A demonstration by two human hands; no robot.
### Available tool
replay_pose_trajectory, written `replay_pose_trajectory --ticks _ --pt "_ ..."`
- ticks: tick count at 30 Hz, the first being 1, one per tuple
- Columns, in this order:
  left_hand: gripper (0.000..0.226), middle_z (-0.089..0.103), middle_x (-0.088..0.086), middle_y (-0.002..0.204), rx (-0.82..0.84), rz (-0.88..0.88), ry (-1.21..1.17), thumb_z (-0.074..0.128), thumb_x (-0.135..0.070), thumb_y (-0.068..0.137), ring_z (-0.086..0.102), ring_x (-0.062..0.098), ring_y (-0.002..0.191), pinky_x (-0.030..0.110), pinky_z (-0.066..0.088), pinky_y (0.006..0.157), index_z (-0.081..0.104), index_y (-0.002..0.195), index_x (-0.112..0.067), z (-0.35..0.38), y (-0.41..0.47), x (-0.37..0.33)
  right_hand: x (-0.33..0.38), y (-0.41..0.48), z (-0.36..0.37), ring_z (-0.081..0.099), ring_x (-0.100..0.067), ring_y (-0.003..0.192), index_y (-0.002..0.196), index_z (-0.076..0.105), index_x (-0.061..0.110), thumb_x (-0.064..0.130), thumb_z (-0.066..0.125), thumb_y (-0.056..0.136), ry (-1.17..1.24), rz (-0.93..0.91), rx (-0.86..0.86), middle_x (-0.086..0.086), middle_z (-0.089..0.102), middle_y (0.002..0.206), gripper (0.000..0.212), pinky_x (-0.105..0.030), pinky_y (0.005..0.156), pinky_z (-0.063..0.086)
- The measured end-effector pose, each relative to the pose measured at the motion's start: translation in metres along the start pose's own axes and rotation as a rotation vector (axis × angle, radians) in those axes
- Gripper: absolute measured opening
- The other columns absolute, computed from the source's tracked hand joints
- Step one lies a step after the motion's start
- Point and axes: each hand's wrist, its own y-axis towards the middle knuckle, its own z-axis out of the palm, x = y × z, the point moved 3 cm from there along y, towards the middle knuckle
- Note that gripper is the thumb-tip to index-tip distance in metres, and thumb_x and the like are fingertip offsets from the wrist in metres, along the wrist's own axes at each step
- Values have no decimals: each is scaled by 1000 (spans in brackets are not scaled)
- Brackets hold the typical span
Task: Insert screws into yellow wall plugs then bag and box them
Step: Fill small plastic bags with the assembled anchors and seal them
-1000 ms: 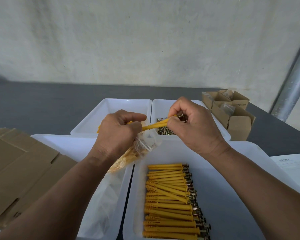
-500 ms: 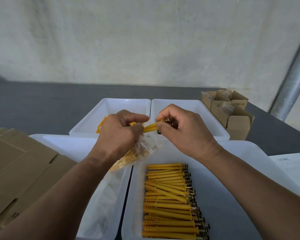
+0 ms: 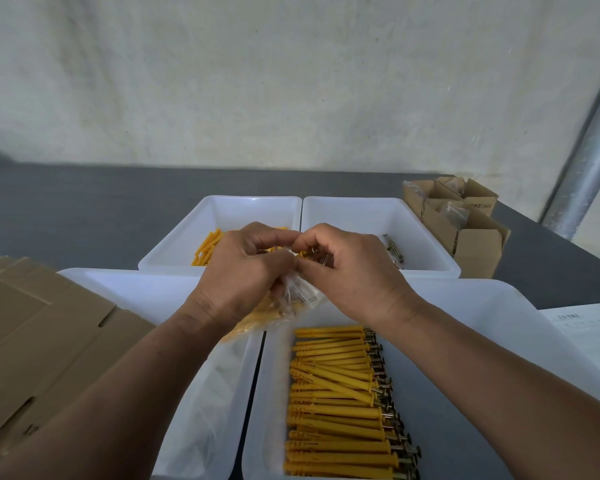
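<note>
My left hand (image 3: 243,271) grips the mouth of a clear plastic bag (image 3: 291,299) that holds several yellow plugs with screws. My right hand (image 3: 347,268) meets it at the bag's opening and pinches the screw heads of plugs going into the bag; only a bit of yellow and metal shows between the fingers. Below, the near right white tray (image 3: 499,306) holds several assembled yellow plugs with screws (image 3: 340,403) in a row. Loose yellow plugs (image 3: 207,249) lie in the far left tray (image 3: 250,209), loose screws (image 3: 394,249) in the far right tray (image 3: 388,216).
Flat brown cardboard (image 3: 42,341) lies at the left over the near left tray (image 3: 146,289), which holds clear bags (image 3: 208,410). Open small cardboard boxes (image 3: 465,223) stand at the back right. A printed sheet (image 3: 582,327) lies at the right, a metal pole (image 3: 582,168) behind it.
My right hand has moved left to my left hand, pushing the yellow plugs down into the bag; their yellow length no longer shows between the hands.
</note>
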Motion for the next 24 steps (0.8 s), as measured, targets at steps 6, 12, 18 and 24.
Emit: replay_pose_trajectory --ticks 6,12,18,24 --pt "42 70 6 103 -34 -73 -58 58 -20 62 64 13 70 25 48 60 77 100 -17 -1 3 6 1 0 -2 51 5 65 120 69 28 17 56 96 10 -31 136 18 56 86 30 -4 62 35" --pt "37 67 6 98 9 -46 -43 57 -17 62 61 13 60 25 48 56 80 92 -23 3 1 2 -4 0 4 56 -2 69 103 65 22 15 65 91 47 31 64 13 60 74 14 -10 60 39" --pt "46 70 1 92 -30 -103 -70 59 -19 61 61 10 62 25 47 60 76 104 -17 2 4 8 -4 2 -1 57 1 76 102 71 29 24 65 91 -2 12 71 15 58 90 14 -6 63 37" --pt "33 72 3 86 -73 -120 -96 60 0 82 56 4 56 19 45 57 76 104 -19 -2 6 13 -16 7 -22 57 -7 75 91 70 19 13 50 91 -197 197 24 10 67 87 21 -21 64 47"
